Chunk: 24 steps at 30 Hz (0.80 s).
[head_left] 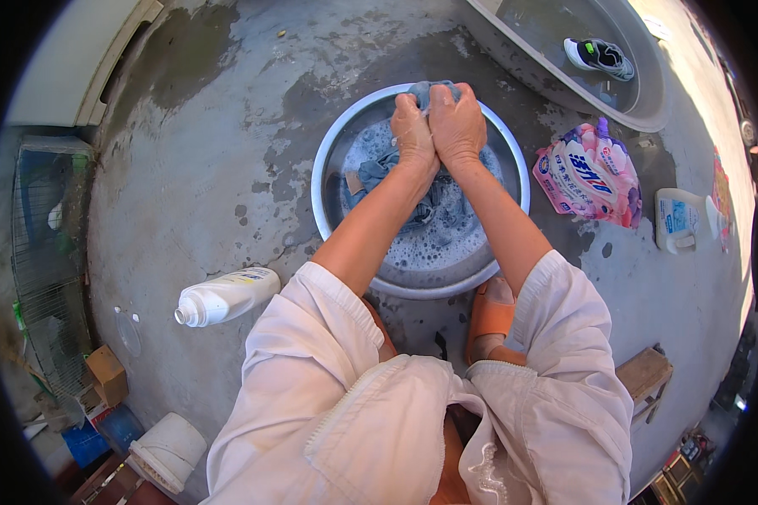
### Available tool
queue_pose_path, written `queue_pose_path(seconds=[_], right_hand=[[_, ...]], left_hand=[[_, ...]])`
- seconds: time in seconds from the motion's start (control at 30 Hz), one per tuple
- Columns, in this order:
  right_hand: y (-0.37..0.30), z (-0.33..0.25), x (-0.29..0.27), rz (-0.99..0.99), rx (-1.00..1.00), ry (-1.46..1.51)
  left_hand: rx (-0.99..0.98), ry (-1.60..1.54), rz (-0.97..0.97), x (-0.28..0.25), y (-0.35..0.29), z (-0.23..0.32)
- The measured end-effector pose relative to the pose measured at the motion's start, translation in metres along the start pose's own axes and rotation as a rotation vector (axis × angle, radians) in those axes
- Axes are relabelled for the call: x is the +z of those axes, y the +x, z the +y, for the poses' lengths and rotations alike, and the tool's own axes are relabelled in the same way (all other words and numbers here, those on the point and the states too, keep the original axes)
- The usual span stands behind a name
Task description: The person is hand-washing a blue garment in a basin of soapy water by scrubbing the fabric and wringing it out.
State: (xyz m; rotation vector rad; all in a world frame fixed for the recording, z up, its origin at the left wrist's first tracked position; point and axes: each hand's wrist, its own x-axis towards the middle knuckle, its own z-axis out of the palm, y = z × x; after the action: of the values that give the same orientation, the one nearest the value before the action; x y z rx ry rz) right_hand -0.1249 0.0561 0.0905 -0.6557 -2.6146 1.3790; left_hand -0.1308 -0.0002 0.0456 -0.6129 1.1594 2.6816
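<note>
Gripping a wet blue-grey cloth (377, 171), the left hand (414, 135) and the right hand (457, 130) pressed together, both closed around its bunched fabric. Some of it showed just beyond the hands, while more lay below them in foamy water (425, 254) inside a round silver metal basin (423, 291). Right of the right hand lay a pink-and-purple plastic pouch (589, 175); well to the left hand's lower left, a white plastic bottle (229, 298) lay on the grey concrete floor (177, 202).
</note>
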Motion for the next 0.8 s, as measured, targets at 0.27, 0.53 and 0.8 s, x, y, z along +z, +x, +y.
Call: queue_pose_path(seconds=[0.27,0.53,0.8], right_hand=[[-0.049,0.012,0.031,-0.158,-0.251,-0.005],[-0.001,0.038,0.039,0.041,0.197,-0.021],[-0.076,0.008,0.050,-0.131,-0.229,0.035]], left_hand=[[-0.507,-0.148,-0.117,-0.062,0.034,0.015],[-0.268,0.123,0.152,-0.030,0.001,-0.022],[-0.358,0.173,-0.036,-0.061,0.020,0.043]])
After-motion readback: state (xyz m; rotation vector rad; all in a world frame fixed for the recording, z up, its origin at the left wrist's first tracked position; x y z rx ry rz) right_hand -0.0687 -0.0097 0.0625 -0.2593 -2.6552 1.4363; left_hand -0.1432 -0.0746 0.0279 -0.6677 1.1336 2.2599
